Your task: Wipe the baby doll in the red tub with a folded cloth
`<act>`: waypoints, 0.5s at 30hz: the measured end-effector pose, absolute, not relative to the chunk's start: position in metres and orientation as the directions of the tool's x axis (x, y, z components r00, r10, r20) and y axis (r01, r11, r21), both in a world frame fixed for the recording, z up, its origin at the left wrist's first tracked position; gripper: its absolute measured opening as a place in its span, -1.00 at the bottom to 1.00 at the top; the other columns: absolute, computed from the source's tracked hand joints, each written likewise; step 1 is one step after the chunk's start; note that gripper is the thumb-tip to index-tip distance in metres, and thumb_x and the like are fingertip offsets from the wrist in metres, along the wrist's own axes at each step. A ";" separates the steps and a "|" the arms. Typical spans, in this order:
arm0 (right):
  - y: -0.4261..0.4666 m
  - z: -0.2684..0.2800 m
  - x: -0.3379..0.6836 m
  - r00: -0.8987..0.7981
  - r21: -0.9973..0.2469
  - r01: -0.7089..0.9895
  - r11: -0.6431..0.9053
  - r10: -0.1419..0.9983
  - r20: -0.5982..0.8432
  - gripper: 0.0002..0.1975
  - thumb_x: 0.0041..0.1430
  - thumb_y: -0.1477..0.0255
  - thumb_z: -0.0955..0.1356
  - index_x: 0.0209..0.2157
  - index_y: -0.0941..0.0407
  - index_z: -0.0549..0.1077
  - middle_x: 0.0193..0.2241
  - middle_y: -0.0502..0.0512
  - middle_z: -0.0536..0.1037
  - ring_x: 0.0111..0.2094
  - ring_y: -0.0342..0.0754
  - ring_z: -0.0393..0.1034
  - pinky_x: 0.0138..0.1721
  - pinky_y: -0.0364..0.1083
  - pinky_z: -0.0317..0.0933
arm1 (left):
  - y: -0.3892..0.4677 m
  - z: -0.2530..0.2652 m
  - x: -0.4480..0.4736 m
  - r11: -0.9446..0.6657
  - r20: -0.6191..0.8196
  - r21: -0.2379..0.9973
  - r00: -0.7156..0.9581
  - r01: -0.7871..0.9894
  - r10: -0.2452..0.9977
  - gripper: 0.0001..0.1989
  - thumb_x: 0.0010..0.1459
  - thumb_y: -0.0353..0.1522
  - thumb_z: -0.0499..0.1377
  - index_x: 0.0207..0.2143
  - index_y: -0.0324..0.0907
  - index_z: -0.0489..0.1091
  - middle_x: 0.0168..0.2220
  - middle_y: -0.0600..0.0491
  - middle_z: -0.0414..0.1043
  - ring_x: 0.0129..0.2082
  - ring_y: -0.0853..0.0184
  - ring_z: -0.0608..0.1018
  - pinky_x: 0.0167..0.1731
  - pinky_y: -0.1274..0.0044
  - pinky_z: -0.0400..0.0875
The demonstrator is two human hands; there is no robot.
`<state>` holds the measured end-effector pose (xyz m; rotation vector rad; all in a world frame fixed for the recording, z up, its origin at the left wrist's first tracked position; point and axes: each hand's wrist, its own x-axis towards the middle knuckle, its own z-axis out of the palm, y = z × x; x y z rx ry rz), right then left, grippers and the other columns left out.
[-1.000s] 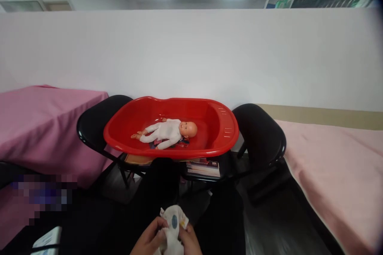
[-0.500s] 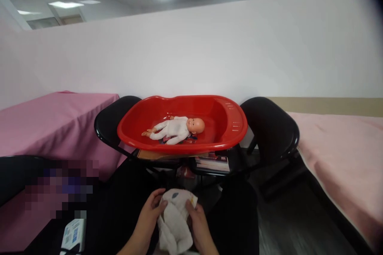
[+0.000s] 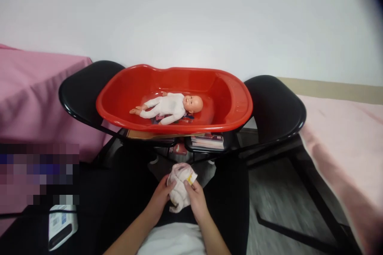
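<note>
A crumpled white cloth [image 3: 180, 191] with a yellow-marked corner is held above my lap between both hands. My left hand [image 3: 163, 194] grips its left side, thumb on top. On the right side, my right hand [image 3: 195, 196] pinches it near the yellow mark; the fingers underneath are hidden. Beyond my knees, a baby doll [image 3: 167, 105] in a white suit lies on its back in a red baby bathtub [image 3: 224, 125], head to the right and bare feet to the left. Something dark and printed shows beneath the doll.
The tub rests across chair seats, with books [image 3: 207, 142] under it. Black chair backs stand left [image 3: 89, 87] and right [image 3: 275, 107]. A pink-draped surface [image 3: 38, 87] is at left, a pale pink bed [image 3: 347, 135] at right. A white box [image 3: 62, 223] lies lower left.
The view has tipped downward, so the tub sits higher in the picture. The cloth is more bunched up and has moved farther out from my body, with both hands still on it.
</note>
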<state>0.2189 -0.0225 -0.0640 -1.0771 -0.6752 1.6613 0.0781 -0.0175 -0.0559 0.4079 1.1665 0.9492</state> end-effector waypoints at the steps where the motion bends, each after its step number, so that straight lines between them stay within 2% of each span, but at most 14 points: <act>1: -0.023 -0.066 0.219 -0.090 -0.861 -0.374 -0.345 0.938 -0.336 -0.53 0.13 0.12 0.39 -0.04 0.14 0.48 -0.13 0.15 0.58 -0.13 0.08 0.46 -0.03 0.03 0.30 | -0.017 -0.059 0.078 0.556 -0.581 0.713 0.083 -0.426 0.809 -0.40 -0.01 -0.14 0.34 0.05 -0.15 0.30 -0.04 -0.08 0.49 -0.10 0.16 0.55 -0.18 0.44 0.44; 6: -0.007 -0.065 0.222 -0.113 -0.953 -0.039 -0.301 0.949 -0.295 -0.59 0.19 0.13 0.34 -0.10 0.15 0.53 -0.14 0.12 0.59 -0.09 0.09 0.44 -0.03 -0.03 0.28 | -0.010 -0.067 0.074 0.565 -0.593 0.654 0.122 -0.504 0.796 -0.55 0.07 -0.16 0.29 -0.05 -0.20 0.37 -0.10 -0.08 0.51 -0.13 0.20 0.55 -0.17 0.45 0.42; 9: 0.019 -0.058 0.226 -0.191 -0.979 0.105 -0.177 0.962 -0.195 -0.65 0.22 0.19 0.32 -0.13 0.14 0.56 -0.19 0.10 0.60 -0.16 0.06 0.46 -0.07 -0.04 0.30 | 0.002 -0.070 0.071 0.575 -0.613 0.625 0.125 -0.529 0.780 -0.57 0.07 -0.17 0.29 -0.07 -0.20 0.38 -0.13 -0.07 0.52 -0.15 0.21 0.55 -0.18 0.45 0.42; 12: 0.045 -0.057 0.232 -0.263 -0.984 0.177 -0.017 0.963 -0.064 -0.70 0.25 0.25 0.31 -0.13 0.11 0.56 -0.13 0.11 0.58 -0.09 0.07 0.44 0.02 -0.02 0.25 | 0.023 -0.072 0.068 0.563 -0.611 0.662 0.079 -0.496 0.788 -0.61 0.01 -0.24 0.33 -0.13 -0.21 0.40 -0.23 -0.03 0.53 -0.25 0.24 0.56 -0.24 0.46 0.42; 15: 0.059 -0.070 0.236 -0.253 -0.991 0.132 -0.037 0.965 -0.070 -0.69 0.24 0.26 0.31 -0.07 0.08 0.53 -0.06 0.12 0.56 0.00 0.09 0.41 0.10 0.03 0.21 | 0.048 -0.077 0.066 0.513 -0.563 0.726 0.033 -0.458 0.826 -0.63 -0.03 -0.26 0.34 -0.18 -0.23 0.40 -0.31 0.02 0.51 -0.32 0.29 0.54 -0.29 0.50 0.41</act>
